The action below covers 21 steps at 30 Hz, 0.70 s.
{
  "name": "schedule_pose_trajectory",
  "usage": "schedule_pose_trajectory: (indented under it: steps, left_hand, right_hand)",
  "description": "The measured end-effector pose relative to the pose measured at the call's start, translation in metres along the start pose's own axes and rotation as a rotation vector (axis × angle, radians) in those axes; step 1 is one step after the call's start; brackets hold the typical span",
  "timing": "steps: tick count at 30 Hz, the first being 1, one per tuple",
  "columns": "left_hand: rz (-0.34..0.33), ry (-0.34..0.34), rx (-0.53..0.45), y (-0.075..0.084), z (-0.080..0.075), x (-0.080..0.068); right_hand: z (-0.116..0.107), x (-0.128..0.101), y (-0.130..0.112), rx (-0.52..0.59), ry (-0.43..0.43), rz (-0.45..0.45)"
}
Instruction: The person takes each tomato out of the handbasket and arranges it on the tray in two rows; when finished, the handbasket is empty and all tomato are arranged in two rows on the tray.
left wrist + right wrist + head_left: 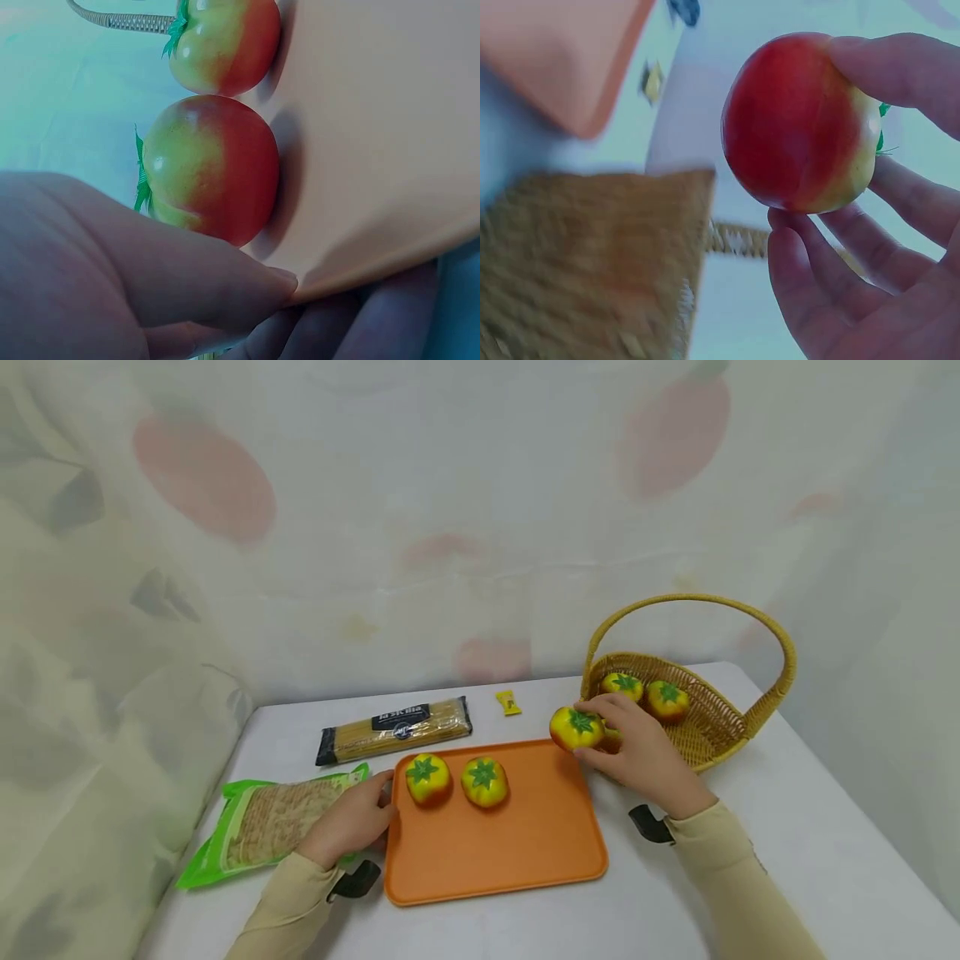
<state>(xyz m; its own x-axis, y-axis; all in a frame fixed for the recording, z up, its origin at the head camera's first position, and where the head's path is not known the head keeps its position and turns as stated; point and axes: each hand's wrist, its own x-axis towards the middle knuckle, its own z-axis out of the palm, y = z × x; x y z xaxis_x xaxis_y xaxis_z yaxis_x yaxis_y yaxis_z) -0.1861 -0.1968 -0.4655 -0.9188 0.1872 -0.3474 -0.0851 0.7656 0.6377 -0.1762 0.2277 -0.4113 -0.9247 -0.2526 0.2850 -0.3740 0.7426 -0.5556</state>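
Observation:
My right hand [637,747] holds a yellow-and-red tomato [576,729] with a green leafy top, between thumb and fingers, over the far right corner of an orange tray [525,843]. The right wrist view shows this tomato [799,124] gripped above the wicker, its red underside turned to the camera. With thumb on top and fingers beneath, my left hand [356,814] pinches the tray's left rim [352,281]. Two similar tomatoes, one at left [428,779] and one beside it [484,782], sit near the tray's far edge.
A wicker basket [720,706] with a tall arched handle stands at the right, tomatoes [667,701] inside. Behind the tray lie a spaghetti pack [397,729] and a small yellow packet [508,702]. A green-edged food bag [270,822] lies left, partly behind my left hand.

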Motion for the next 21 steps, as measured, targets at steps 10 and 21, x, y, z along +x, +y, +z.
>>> schedule_pose_trajectory:
  steps: [10,21]
  left_hand:
    - [-0.008,0.002,-0.017,0.005,-0.001,-0.002]
    - [0.003,0.005,-0.004,0.004,0.0,-0.002]
  right_hand:
    - [0.032,0.0,-0.014,0.003,-0.085,0.016]
    - [0.056,0.001,-0.017,-0.078,-0.158,0.006]
